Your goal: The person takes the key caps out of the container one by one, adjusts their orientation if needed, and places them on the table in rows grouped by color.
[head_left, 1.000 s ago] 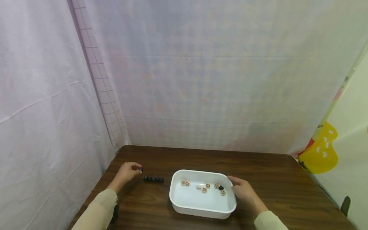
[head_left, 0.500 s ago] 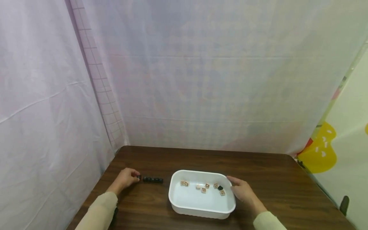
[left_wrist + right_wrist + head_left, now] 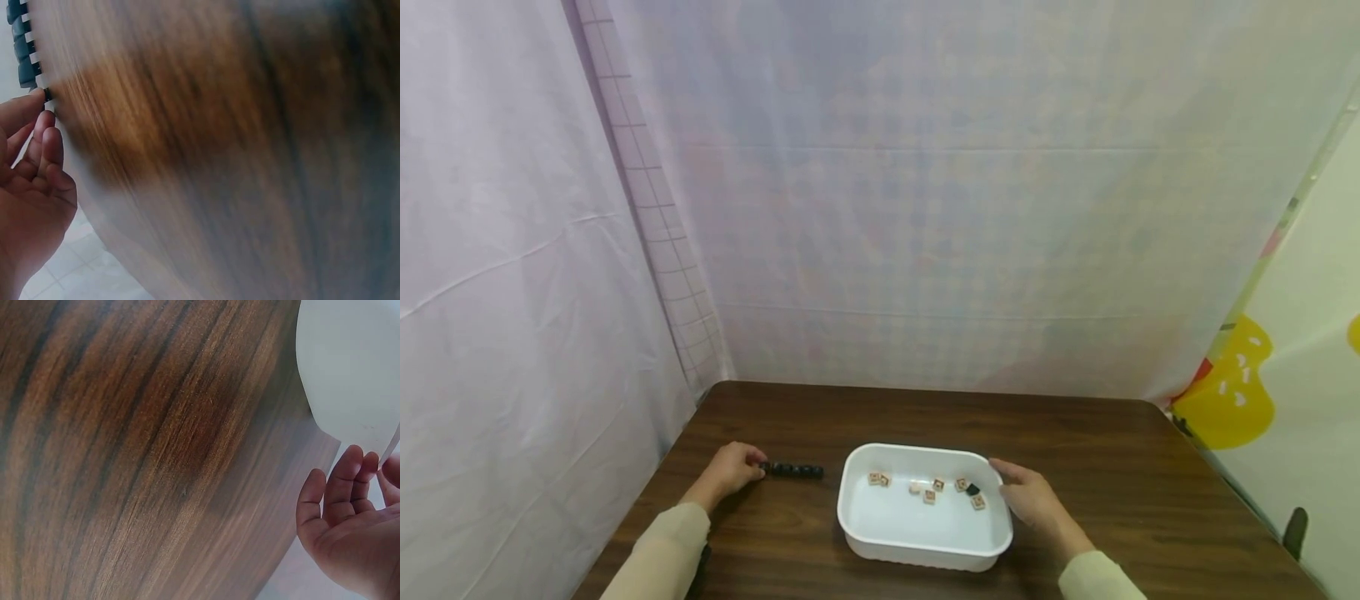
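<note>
My left hand [image 3: 730,473] pinches a small black block [image 3: 47,94] between thumb and fingertips, low over the table. The block stands at the left end of a row of several black blocks [image 3: 797,471], most of it hidden by the fingers. To the right is a white plastic tub [image 3: 925,554]. Several small square cream tiles with reddish-brown markings [image 3: 929,497] lie loose in it, along with a black piece [image 3: 973,490]. My right hand [image 3: 1030,497] holds the tub's right rim, thumb and fingers on either side of the wall.
Everything rests on a dark wood-grain table [image 3: 1097,458]. A white curtain [image 3: 925,208] hangs behind it and another along the left side. Part of a dark object [image 3: 700,571] shows beside the left sleeve.
My left hand has come down and nearer with its black block, bringing it to the left end of the row. The right hand stays on the tub's rim.
</note>
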Tool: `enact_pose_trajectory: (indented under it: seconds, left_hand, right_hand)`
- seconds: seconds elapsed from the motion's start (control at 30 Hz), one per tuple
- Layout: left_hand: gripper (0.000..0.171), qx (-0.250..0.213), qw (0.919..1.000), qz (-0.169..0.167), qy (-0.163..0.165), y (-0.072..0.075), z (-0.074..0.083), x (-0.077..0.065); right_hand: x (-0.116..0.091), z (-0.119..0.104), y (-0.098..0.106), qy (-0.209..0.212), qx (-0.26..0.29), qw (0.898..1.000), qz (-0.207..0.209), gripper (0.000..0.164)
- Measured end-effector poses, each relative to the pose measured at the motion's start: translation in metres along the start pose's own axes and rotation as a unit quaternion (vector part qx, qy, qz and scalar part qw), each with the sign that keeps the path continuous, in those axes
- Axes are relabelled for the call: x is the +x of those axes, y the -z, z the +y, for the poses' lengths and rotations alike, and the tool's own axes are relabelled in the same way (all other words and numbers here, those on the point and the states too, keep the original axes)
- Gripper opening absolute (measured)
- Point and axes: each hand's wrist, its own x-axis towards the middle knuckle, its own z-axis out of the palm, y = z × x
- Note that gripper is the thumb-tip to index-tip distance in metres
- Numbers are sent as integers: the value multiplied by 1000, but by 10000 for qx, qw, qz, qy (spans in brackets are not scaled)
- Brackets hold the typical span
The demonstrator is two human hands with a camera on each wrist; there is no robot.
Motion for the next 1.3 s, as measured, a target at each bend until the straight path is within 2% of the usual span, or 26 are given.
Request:
enact_pose_trajectory:
  seconds: [0.23, 0.67, 0.87, 1.07, 1.3]
  left_hand:
    - [28, -216, 9998, 12, 45, 0, 2, -2]
    - [30, -201, 9997, 126, -36, 5, 4, 1]
    - [31, -227, 9992, 318, -57, 5, 7, 5]
    - [29, -213, 9983, 444, -300, 5, 28, 14]
    - [27, -549, 9959, 288, -653, -13, 75, 29]
  right_hand:
    - [-1, 0, 0, 2, -21, 10000, 31, 50]
    - [-1, -1, 0, -182, 27, 9998, -5, 51]
    - [0, -1, 0, -238, 9, 9997, -13, 51]
    - [-1, -2, 0, -334, -4, 9994, -36, 51]
    - [-1, -2, -1, -310, -79, 9995, -55, 51]
